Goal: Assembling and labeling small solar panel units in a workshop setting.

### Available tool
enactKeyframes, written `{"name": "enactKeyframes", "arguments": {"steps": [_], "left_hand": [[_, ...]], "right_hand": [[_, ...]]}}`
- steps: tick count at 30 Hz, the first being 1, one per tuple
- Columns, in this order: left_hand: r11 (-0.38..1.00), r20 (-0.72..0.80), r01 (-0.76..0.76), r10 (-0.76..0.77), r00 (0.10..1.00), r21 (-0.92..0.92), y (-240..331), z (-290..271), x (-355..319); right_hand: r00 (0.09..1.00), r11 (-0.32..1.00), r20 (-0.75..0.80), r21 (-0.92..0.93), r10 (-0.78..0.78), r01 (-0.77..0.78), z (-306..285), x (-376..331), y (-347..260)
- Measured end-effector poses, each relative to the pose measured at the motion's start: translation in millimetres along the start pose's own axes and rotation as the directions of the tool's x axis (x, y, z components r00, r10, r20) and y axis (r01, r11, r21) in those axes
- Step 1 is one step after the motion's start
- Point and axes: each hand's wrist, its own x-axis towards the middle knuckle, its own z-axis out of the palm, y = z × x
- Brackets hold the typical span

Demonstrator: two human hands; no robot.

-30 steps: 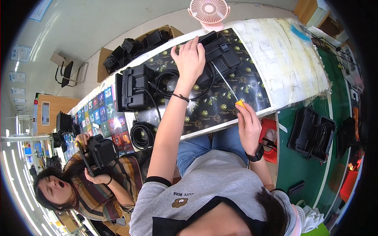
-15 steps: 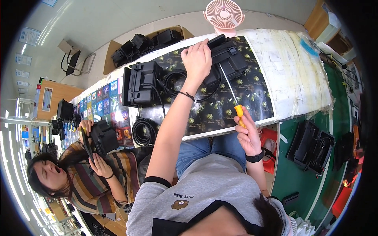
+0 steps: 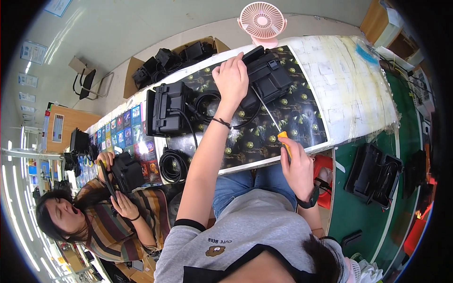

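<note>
Left hand (image 3: 232, 81) at the left end of a black box (image 3: 270, 76), right hand (image 3: 298, 167) wrapped round a yellow-handled screwdriver (image 3: 283, 137).

Box sits on the tabletop (image 3: 349, 85); the left palm's turned down with fingers bent and close together, probably so the box won't skid, though I can't tell if it's pinching anything. On the near side of the box, the right thumb and fingers close on the handle, shank running up to the box's near edge, so I'd guess that long reach keeps the hand clear. Left of the box: a cable loop (image 3: 203, 95), then a second box (image 3: 172, 106), which leaves elbow room. Beyond the box, a pink fan (image 3: 262, 21) faces the seat, presumably for air.
</note>
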Motion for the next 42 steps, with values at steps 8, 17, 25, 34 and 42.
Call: {"name": "enactKeyframes", "arguments": {"steps": [8,17,25,34,42], "left_hand": [[1.000,-0.013,0.000,0.000,1.000,-0.016,-2.0,0.7,1.7],[1.000,-0.019,0.025,-0.025,1.000,0.015,-5.2,2.1,2.3],[0.999,-0.045,0.036,-0.035,0.998,0.015,-9.5,-0.3,-1.9],[0.962,-0.149,0.107,-0.148,0.978,-0.253,-15.9,-25.1,-42.9],[0.947,-0.125,0.004,-0.047,0.991,-0.320,-1.4,-31.7,-63.8]], "right_hand": [[0.999,0.997,-0.009,-0.071,0.034,-0.035,17.5,-5.6,-5.9],[0.993,0.929,-0.107,0.359,-0.052,0.087,47.7,-7.5,20.1],[0.693,-0.283,0.668,0.743,0.270,-0.606,23.1,-10.1,25.2],[0.942,0.435,0.021,0.883,0.336,-0.175,1.1,-45.3,61.8],[0.875,0.455,-0.015,0.859,0.483,-0.236,32.8,-32.8,76.5]]}}
